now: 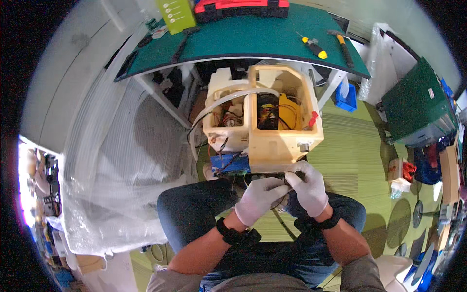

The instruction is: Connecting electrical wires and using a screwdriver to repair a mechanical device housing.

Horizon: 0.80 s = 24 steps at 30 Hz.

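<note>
Together, left hand point(260, 198) and right hand point(308, 187) (gloved white) grip a dark part point(266, 177) below the cream housing point(277, 131).

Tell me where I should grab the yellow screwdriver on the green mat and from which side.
Take the yellow screwdriver by its thick yellow-and-black handle, the end nearer the mat's front edge. It lies flat and slanted, with the thin shaft pointing toward the back left. Coming from above, with fingers across the handle, looks best. A second yellow-handled tool lies close on its right, so approach from the left side.
</note>
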Motion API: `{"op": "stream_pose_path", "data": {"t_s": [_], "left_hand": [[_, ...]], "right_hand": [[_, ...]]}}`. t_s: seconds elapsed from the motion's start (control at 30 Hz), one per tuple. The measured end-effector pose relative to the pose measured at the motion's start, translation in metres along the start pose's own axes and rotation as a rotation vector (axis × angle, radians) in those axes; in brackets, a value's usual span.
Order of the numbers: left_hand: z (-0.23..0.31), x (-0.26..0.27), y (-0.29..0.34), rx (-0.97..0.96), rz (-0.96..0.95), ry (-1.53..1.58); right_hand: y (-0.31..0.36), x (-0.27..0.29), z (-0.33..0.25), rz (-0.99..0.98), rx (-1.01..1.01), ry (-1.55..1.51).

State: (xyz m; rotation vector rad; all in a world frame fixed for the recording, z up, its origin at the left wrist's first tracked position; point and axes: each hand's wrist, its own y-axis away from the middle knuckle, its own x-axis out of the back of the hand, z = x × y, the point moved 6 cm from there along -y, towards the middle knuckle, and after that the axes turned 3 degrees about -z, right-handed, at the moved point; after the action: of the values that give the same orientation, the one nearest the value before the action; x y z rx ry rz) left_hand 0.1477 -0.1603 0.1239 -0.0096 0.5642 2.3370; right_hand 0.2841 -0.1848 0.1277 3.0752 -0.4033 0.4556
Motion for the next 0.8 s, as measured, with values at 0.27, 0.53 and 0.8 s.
{"op": "stream_pose_path", "data": {"t_s": [0.27,0.53,0.8], "left_hand": [[-0.009,0.032,0.012,-0.08,0.116,0.341],[-0.042,0.094,-0.017,0.151,0.152,0.665],[-0.044,0.146,-0.07,0.271,0.232,0.375]], "right_hand": [[0.01,-0.041,0.007,-0.456,-0.142,0.057],[0.005,-0.065,-0.01,-0.551,-0.317,-0.113],[-0.07,-0.057,-0.015,-0.296,-0.248,0.237]]}}
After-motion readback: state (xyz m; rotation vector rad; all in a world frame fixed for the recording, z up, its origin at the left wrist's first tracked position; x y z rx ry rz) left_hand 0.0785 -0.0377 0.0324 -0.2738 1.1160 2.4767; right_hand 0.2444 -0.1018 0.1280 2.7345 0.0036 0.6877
